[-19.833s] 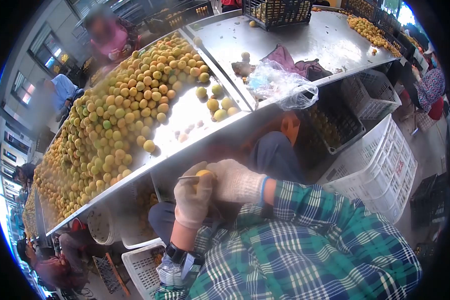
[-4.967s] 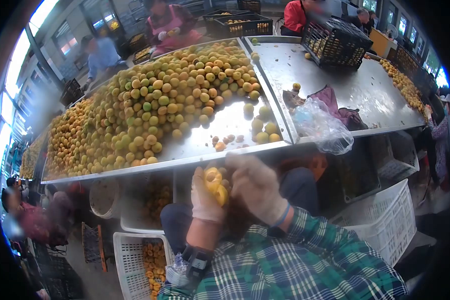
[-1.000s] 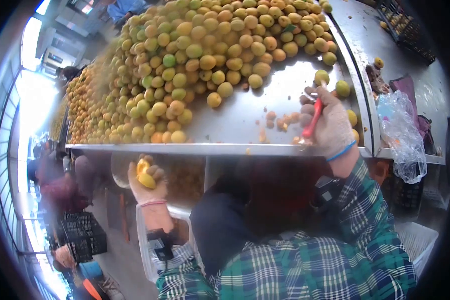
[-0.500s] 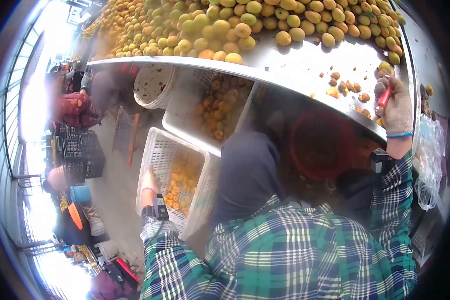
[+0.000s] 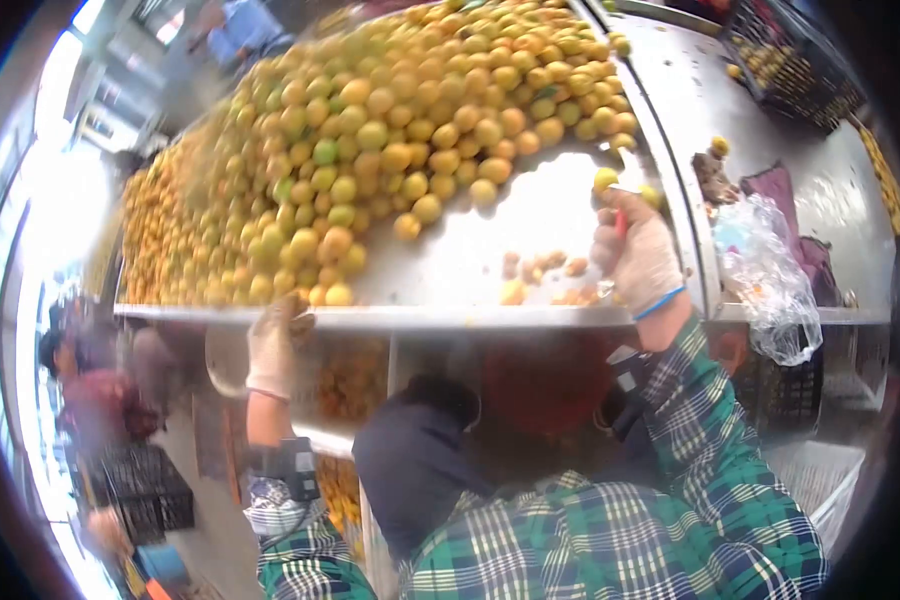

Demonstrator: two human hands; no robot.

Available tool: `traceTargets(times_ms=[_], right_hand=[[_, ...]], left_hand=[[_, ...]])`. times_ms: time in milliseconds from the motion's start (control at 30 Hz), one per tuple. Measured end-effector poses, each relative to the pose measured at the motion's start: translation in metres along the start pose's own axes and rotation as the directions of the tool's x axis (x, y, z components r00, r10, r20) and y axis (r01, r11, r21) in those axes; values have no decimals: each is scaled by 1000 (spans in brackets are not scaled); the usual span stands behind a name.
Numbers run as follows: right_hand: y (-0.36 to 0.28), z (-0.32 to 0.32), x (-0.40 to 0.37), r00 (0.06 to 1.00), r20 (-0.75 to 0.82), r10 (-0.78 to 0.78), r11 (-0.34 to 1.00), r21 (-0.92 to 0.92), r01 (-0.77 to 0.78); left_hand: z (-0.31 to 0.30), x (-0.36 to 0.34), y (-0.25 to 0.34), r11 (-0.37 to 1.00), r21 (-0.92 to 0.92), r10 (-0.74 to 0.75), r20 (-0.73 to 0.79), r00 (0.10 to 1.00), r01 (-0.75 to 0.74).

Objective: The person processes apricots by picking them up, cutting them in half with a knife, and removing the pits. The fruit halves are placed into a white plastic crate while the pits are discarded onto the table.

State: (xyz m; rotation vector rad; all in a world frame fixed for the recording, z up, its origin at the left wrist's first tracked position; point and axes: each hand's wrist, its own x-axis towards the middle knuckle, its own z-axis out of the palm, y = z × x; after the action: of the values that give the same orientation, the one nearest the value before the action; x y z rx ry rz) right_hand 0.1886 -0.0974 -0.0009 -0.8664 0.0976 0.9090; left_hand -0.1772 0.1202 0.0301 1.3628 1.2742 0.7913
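Note:
A heap of yellow-orange apricots (image 5: 370, 150) covers much of the metal table (image 5: 440, 275). My right hand (image 5: 642, 258), in a pale glove with a blue cuff, is closed around a red-handled knife (image 5: 621, 224) above the table's right part. Small brown pits (image 5: 545, 264) and scraps lie just left of that hand, and loose apricots are beside its fingertips. My gloved left hand (image 5: 273, 345) is at the table's front edge, its fingertips right by the nearest apricots; the fingers are blurred.
Under the table are a crate of orange fruit (image 5: 350, 385), a white bucket (image 5: 227, 360) and a dark red tub (image 5: 545, 375). Below my left arm lie halved apricots (image 5: 342, 490). A clear plastic bag (image 5: 770, 280) hangs off the right table; a black crate (image 5: 790, 65) stands behind it.
My left hand has moved up from the white basket of halved apricots to the table's edge. The view has shifted and turned. My right hand still holds the knife.

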Motion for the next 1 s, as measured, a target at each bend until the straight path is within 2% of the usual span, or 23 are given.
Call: traceTargets(times_ms=[33,67,133,200,233,267,367,400,467,500,533,567,633,667,700,733,767,800,833,867,900,967,1000], right_hand=[[-5,6,-6,999,-25,-20,1000,-4,19],[-8,9,-10,998,-42,-37,999,-9,37],[-12,13,-14,999,-22,-47,999,6,47],[-15,15,-21,999,-4,-53,998,-24,53],[-16,16,-22,999,2,-42,999,-31,42],[-18,17,-22,1000,4,-27,999,-40,27],[-23,19,-27,999,-11,35,998,-46,-35],[-24,19,-27,998,-18,58,995,-82,-59],[-22,20,-27,998,1,59,991,-124,-59],[-20,22,-27,998,52,41,985,-169,-32],[-18,24,-28,994,107,26,977,-213,-3],[-15,25,-33,983,185,-15,967,-248,61],[-13,29,-39,959,264,107,926,-377,0],[-5,30,-38,943,290,161,904,-427,-23],[19,28,-32,928,366,-67,820,-510,260],[39,26,-28,844,463,-270,650,-559,515],[40,26,-33,842,492,-222,433,-724,537],[43,27,-39,805,537,-253,297,-749,593],[46,27,-44,822,510,-254,305,-764,569],[49,27,-47,837,483,-256,312,-778,545],[50,26,-48,836,482,-260,302,-782,545],[50,22,-48,811,511,-285,370,-722,585],[50,21,-48,811,510,-287,363,-726,584]], left_hand=[[21,11,8,996,45,65,157,986,-72],[45,16,10,983,120,109,227,968,-139],[83,46,-2,885,289,244,380,892,-365],[121,58,-5,700,512,310,409,858,-497],[137,59,1,471,669,394,423,816,-574],[147,63,5,407,732,362,420,832,-546],[172,86,-2,345,847,166,369,914,-405],[176,90,-4,339,844,165,381,909,-416],[180,91,-9,464,825,105,312,944,-323],[178,98,-23,560,775,112,280,953,-294],[177,90,-24,555,777,107,288,952,-298],[179,77,-18,722,646,59,299,953,-247],[187,33,10,933,345,-23,337,941,-101],[189,15,14,933,345,-24,348,937,-104],[188,0,16,974,198,24,406,913,-114],[188,-13,18,993,44,82,455,887,-114],[188,-28,22,996,-47,86,506,858,-73],[191,-43,26,990,-136,97,555,826,-25],[199,-55,30,989,-145,81,532,843,-4],[195,-57,24,975,-216,102,619,779,44],[199,-64,24,970,-240,124,606,786,32],[206,-74,26,962,-271,150,599,787,23],[205,-74,25,917,-372,147,649,746,143]])
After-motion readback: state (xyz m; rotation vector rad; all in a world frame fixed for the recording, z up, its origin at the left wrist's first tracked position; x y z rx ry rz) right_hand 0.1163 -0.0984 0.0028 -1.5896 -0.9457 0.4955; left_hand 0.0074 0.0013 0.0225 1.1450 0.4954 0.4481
